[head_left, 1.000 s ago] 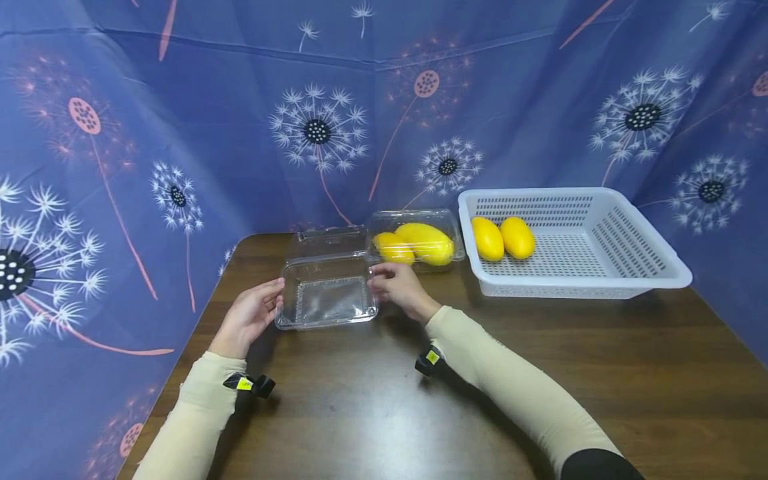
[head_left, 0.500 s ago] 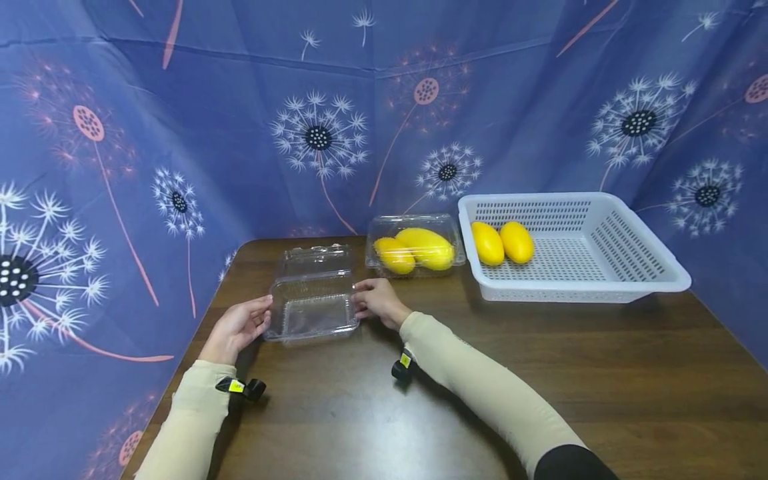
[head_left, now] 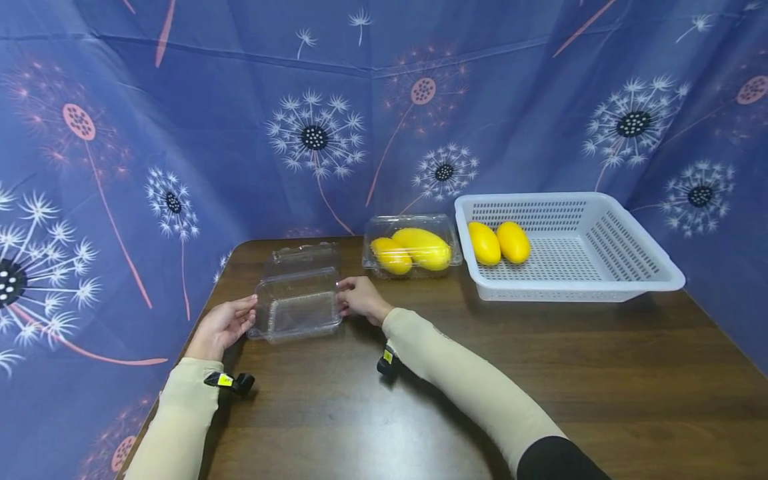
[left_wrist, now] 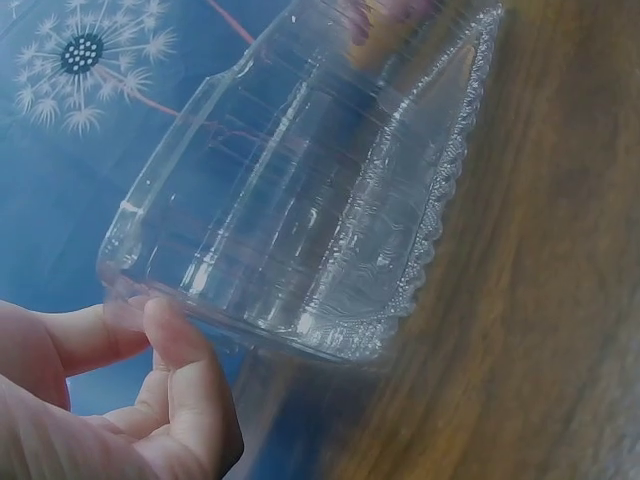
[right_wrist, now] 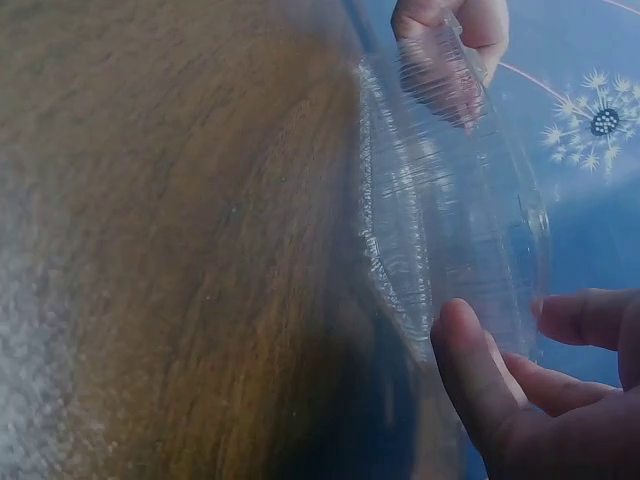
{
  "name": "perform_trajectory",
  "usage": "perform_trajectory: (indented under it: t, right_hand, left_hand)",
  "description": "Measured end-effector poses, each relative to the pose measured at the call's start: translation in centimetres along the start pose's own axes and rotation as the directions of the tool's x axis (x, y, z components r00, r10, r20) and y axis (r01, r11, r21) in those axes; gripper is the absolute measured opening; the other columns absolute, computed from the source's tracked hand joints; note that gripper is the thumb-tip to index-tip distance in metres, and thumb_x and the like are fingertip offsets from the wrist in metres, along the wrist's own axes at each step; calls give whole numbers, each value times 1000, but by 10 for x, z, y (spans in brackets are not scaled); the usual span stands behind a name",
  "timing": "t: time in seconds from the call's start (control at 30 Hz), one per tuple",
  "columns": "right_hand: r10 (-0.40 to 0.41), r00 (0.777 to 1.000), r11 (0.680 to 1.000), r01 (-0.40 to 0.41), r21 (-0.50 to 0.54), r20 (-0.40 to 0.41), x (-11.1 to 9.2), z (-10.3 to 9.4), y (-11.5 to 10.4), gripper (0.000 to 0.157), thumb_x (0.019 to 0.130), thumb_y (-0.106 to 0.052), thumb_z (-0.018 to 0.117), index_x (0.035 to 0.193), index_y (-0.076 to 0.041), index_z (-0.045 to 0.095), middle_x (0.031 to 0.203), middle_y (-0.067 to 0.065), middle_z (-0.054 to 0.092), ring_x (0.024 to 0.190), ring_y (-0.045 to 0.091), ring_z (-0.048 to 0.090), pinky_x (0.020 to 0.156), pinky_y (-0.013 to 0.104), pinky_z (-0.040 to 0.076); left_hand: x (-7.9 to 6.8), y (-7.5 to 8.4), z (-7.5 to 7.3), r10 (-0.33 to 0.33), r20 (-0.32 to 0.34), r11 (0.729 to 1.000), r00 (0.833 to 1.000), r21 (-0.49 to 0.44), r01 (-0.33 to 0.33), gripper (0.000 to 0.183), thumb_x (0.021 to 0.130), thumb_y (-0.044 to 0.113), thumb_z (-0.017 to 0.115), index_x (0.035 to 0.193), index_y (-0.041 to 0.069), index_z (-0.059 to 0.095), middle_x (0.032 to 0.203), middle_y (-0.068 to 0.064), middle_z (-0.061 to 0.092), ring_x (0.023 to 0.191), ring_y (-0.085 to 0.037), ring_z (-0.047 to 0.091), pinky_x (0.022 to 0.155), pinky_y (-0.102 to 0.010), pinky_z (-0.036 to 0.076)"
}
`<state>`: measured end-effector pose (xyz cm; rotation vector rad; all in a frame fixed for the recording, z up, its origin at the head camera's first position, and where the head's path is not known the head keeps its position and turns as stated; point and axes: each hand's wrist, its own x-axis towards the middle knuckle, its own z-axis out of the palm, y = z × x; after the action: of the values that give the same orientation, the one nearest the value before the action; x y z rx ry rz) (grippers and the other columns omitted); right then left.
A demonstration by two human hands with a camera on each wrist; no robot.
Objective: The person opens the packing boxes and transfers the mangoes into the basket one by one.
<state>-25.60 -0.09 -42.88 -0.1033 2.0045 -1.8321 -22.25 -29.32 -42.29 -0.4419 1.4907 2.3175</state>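
A clear plastic clamshell container (head_left: 297, 310) with its lid (head_left: 302, 259) folded back is at the left of the table. My left hand (head_left: 223, 325) pinches its left rim between thumb and index finger, as the left wrist view shows up close. At the opposite side, my right hand (head_left: 363, 298) grips the right rim; in the right wrist view the thumb (right_wrist: 470, 350) lies against the clear wall. Just right of it stands a second clamshell (head_left: 379, 227), closed over two yellow mangoes (head_left: 423, 248).
A white perforated basket (head_left: 576, 293) stands at the back right with two more yellow mangoes (head_left: 485, 243) at its left end. Behind the brown wooden table (head_left: 456, 373) hangs a blue dandelion-print cloth (head_left: 516, 100), which also runs along the left side.
Both hands have moved the open clamshell left and slightly toward me, away from the filled one. It has come down closer to the table. The filled clamshell and basket have stayed put.
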Motion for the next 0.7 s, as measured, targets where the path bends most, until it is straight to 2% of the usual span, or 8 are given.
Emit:
perform_trajectory:
  t: [0.17,0.27,0.4,0.5,0.7]
  right_hand:
    - [6,1000,999,-7,-40,-8,4,3,-1,36,93,2,55,128,8,53,81,8,57,63,14,55,62,27,59]
    - [2,1000,998,-3,-59,-12,6,4,-1,35,94,0,56,128,7,54,88,15,62,65,15,57,63,29,60]
    - [-18,1000,993,15,-121,-21,6,7,-1,34,94,-4,57,127,5,55,96,20,68,68,15,60,65,32,60]
    - [-28,999,988,25,-150,-19,6,8,-1,34,94,-6,58,127,4,55,97,19,69,71,16,61,64,32,59]
    - [-23,1000,988,20,-150,-19,7,6,0,34,95,-8,60,127,3,56,86,9,63,72,18,59,63,33,59]
  left_hand:
    - [1,2,-2,24,-25,1000,999,17,-24,28,98,2,52,80,14,70,73,5,63,63,-4,58,63,-15,52]
    - [1,4,1,78,-72,994,994,78,-73,35,98,-1,48,76,15,70,71,7,64,60,-3,58,60,-14,52]
    - [2,6,6,138,-143,979,980,171,-113,36,95,-2,52,71,18,70,69,10,64,57,-1,58,58,-13,52]
    - [3,7,6,144,-169,974,975,199,-109,38,95,-2,52,69,20,69,68,11,65,56,0,58,58,-12,52]
    - [6,8,7,160,-168,961,973,250,-115,40,96,-2,51,68,22,68,67,12,66,57,1,59,58,-12,52]
